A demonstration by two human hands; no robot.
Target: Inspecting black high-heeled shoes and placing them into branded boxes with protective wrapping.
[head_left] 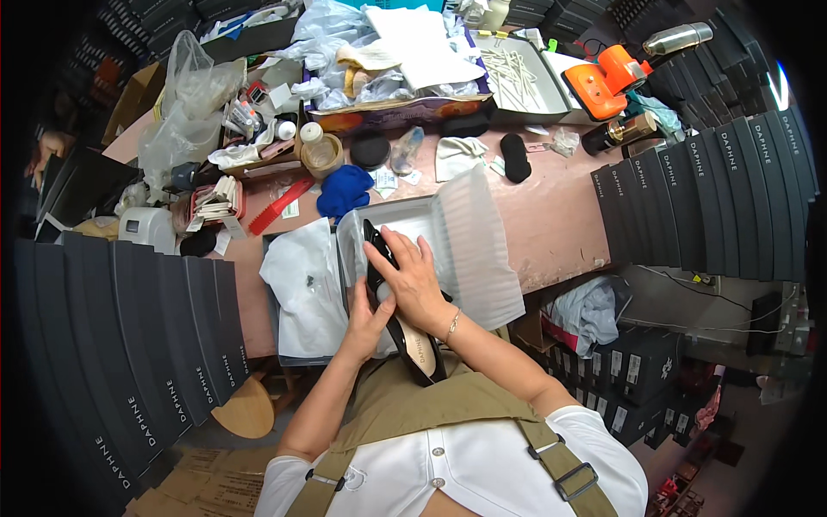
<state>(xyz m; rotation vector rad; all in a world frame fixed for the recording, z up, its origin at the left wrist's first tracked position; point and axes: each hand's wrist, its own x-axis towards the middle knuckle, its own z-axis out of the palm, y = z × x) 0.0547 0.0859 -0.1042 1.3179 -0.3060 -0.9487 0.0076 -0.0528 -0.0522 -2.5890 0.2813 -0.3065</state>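
Note:
A glossy black shoe point(417, 348) with a beige insole is tilted between my hands, its heel end toward my apron and its toe over an open shoebox point(392, 211). The fingers of my left hand point(369, 320) close round the near left side, by the shoe's opening. My right hand point(415, 289) lies over the front part, fingers bent across the upper. Something whitish shows at the opening, partly hidden by my left fingers. White tissue paper point(475, 246) hangs over the box's right side. On the left, a white sheet point(301, 289) bears small dark bits.
Stacks of dark shoeboxes stand at left point(112, 336) and right point(706, 198). Behind the open box lie a blue cloth point(345, 191), a red brush point(280, 207) and a black pad point(515, 158). Farther back are a paper-filled carton point(396, 112), a tray of white sticks point(512, 77) and an orange tape dispenser point(603, 84).

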